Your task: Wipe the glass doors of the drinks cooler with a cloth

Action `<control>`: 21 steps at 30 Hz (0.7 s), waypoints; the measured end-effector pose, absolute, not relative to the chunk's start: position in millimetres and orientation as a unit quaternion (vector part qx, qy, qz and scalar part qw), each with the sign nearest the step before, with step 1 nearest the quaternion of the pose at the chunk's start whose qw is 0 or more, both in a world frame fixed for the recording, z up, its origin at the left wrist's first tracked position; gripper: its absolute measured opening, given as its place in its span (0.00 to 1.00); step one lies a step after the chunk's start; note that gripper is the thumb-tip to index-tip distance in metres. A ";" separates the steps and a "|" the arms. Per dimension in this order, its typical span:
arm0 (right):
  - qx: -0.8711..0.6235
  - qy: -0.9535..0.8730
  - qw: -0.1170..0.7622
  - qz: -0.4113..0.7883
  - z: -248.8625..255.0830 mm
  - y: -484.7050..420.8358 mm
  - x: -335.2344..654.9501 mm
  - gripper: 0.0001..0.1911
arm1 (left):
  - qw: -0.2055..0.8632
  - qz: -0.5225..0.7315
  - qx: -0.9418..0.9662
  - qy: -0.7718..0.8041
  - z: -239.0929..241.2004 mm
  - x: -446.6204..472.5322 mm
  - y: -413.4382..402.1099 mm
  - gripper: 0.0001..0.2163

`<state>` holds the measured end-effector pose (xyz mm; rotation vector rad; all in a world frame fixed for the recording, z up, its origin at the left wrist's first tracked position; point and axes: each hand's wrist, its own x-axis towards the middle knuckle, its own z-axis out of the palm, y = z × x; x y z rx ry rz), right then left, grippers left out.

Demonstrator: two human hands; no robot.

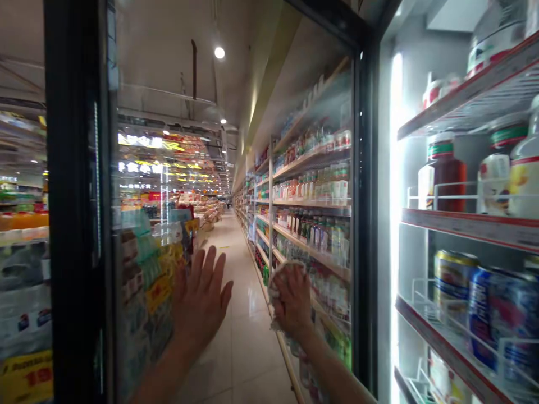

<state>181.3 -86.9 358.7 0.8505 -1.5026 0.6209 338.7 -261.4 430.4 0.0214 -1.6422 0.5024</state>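
The door [76, 202] stood in front of the person, its dark frame bounding a tall sheet of glass. The right hand [297, 300] was right of the door's middle and below mid-height, fingers bent over the cloth [275, 280], which lay bunched between them and the glass. The left hand [204, 297] was left of the door's middle, palm toward the glass, holding nothing; its fingers were straight and slightly apart, though whether they touched the glass I could not tell.

The step in hand looked like rubbing the glass with the cloth. Doing that well probably called for spreading the cloth flatter under the fingers, pressing evenly and making overlapping strokes out to the frame. Bare fingertips needed to stay off the glass, since they could leave prints, and a light steadying touch on the frame would have served the left hand better. Right of the door, the fridge shelves [467, 227] carried bottles [452, 179] and cans [452, 286], so a wide elbow needed care there.
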 end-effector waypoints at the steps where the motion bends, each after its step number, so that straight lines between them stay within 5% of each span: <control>1: 0.323 -0.652 0.621 0.291 356.1 -82.0 178.4 0.29 | 0.652 0.222 0.011 -0.725 422.6 338.9 -260.5 0.31; 5: 0.189 -0.647 0.639 0.371 344.3 -81.3 180.7 0.31 | 0.654 0.234 0.011 -0.719 404.8 338.6 -256.3 0.31; 11: 0.433 -0.639 0.578 0.265 306.7 -112.7 216.2 0.26 | 0.643 0.209 0.004 -0.737 391.9 346.3 -255.9 0.32; 17: 0.165 -0.680 0.609 0.374 299.0 -61.5 169.7 0.31 | 0.628 0.228 0.011 -0.744 351.6 349.9 -262.1 0.32; 21: 0.349 -0.680 0.575 0.292 296.8 -79.5 185.8 0.30 | 0.633 0.223 0.007 -0.741 350.0 346.5 -265.6 0.32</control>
